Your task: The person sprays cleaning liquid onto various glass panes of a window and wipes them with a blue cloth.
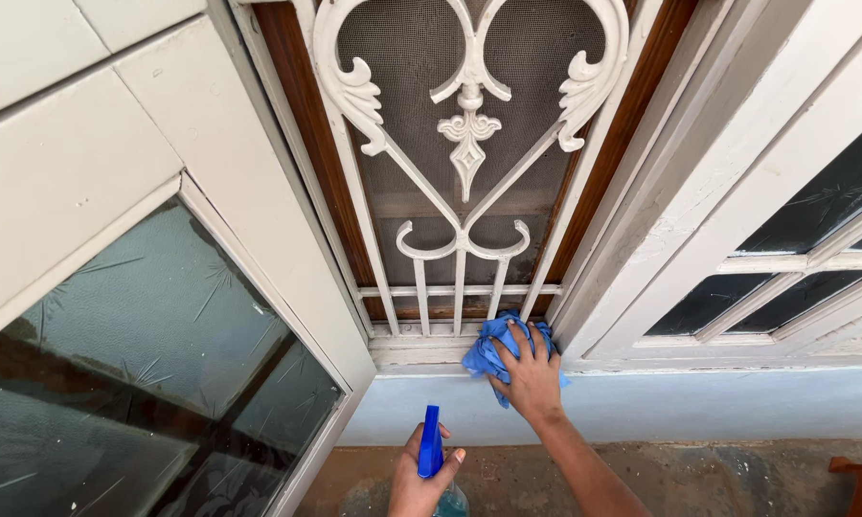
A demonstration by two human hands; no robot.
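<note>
Looking down through the head camera, I see my right hand [530, 375] pressing a blue cloth [488, 352] flat against the bottom sill [414, 350] of a white screen door, at the right end of that sill where it meets the door frame [642, 220]. The fingers [525, 337] are spread over the cloth, pinning it to the painted wood rather than pinching it. My left hand [419, 479] sits lower, near the bottom edge of the view, with its fingers wrapped around a blue spray bottle [431, 456] held upright, nozzle up, well clear of the door.

Judging by how things lie, the wiping is at the lowest rail. The short vertical bars [458, 304] just above the cloth and the ornate scrollwork [469, 124] higher up show grey grime in places, so I take those as not yet cleaned, though I cannot tell for sure. The sill to the left of the cloth looks dull too. The frosted glass panel [153, 364] at the left and the dark panes [814, 211] at the right are untouched by either hand.
</note>
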